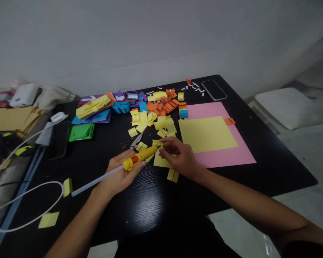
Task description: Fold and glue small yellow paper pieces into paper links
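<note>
My left hand [114, 175] is closed around a yellow glue gun [144, 154]. A long translucent glue stick [97, 181] sticks out of its back end. Close to the nozzle, the fingers of my right hand [181, 157] pinch a small yellow paper piece [157, 142], partly hidden. Beneath that hand lies a flat yellow paper sheet [161, 161], with a folded yellow paper strip [173, 175] just in front. Grey scissors [136, 141] rest beyond the glue gun, beside a scatter of folded yellow papers [142, 120].
Orange folded papers [164, 105] are heaped farther back. To the right, a yellow sheet [208, 136] overlaps a pink sheet [226, 157]; a phone [214, 89] lies behind. Leftward are green papers [82, 132], another phone [59, 139] and a looped white cable [61, 190].
</note>
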The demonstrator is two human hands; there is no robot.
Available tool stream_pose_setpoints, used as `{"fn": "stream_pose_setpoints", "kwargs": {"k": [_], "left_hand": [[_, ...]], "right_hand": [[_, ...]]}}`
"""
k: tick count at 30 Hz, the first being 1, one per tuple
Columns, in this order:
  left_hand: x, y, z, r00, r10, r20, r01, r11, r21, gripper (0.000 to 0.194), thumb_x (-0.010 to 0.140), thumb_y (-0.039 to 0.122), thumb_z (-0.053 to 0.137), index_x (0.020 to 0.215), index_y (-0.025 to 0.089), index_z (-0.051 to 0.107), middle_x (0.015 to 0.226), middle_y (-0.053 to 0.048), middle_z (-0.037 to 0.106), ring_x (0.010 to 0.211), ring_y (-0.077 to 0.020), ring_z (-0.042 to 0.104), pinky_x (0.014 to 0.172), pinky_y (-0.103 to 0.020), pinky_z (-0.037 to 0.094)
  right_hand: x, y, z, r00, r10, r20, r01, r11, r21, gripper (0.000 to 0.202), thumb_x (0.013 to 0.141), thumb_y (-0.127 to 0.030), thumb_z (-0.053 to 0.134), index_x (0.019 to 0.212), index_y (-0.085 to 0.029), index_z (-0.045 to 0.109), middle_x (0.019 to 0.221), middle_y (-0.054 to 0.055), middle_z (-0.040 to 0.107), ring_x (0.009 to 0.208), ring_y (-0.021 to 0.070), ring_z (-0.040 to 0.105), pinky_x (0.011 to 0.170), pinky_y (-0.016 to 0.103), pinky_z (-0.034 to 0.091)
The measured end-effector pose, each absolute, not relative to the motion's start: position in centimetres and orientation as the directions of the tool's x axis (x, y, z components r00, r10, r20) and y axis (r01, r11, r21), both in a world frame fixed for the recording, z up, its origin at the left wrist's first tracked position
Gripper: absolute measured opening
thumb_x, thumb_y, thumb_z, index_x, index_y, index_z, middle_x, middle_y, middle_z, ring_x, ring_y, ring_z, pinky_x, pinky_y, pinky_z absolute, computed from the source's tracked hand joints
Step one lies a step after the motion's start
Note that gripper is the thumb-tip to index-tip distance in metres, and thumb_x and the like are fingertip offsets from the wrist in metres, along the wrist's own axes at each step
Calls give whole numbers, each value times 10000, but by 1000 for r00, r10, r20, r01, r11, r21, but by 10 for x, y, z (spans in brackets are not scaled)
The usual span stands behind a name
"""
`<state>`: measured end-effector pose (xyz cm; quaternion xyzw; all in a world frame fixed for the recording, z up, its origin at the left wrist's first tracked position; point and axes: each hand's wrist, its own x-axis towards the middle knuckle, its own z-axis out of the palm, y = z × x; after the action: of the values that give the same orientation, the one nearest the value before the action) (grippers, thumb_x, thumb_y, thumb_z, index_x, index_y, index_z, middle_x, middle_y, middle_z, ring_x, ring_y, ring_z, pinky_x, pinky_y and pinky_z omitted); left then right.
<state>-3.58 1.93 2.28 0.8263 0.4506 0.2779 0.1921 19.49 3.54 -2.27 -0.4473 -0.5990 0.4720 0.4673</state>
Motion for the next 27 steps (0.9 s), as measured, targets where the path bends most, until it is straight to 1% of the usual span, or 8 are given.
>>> {"fn": "stream_pose_setpoints", "kwargs": {"k": [3,7,14,21,27], "left_hand": [[-36,19,23,459,843,281,638,-533,556,266,989,332,565,765,195,606,691,-7,577,623,-151,580,596,-263,471],[-36,18,23,460,846,268,647,-526,551,287,997,345,549,757,197,604,696,-15,582,629,-158,581,597,-275,473],[-35,19,23,471,825,311,640,-562,523,288,995,320,562,737,194,591,685,-3,560,627,-150,571,596,-269,462],[-34,19,23,452,847,281,632,-526,569,283,986,324,564,737,196,609,691,-12,575,623,-155,569,600,-277,477],[-34,19,24,454,845,284,634,-530,564,309,987,345,565,717,200,605,671,-8,569,612,-152,561,588,-275,480]], "right_hand": [[195,35,-24,-160,975,154,111,173,-979,301,893,-354,728,1165,-231,692,895,31,726,788,177,765,731,312,659],[195,35,-23,-159,977,145,91,161,-983,292,898,-357,722,1160,-233,691,890,26,725,784,175,766,740,315,660],[195,35,-22,-157,978,135,79,148,-986,296,893,-352,728,1158,-225,686,889,25,725,772,174,773,738,309,659],[195,35,-23,-159,978,133,78,147,-986,300,896,-380,727,1151,-228,682,884,26,731,773,175,774,735,305,663],[195,35,-22,-166,978,129,66,142,-988,303,896,-380,726,1152,-224,677,896,33,736,776,179,776,742,314,663]]}}
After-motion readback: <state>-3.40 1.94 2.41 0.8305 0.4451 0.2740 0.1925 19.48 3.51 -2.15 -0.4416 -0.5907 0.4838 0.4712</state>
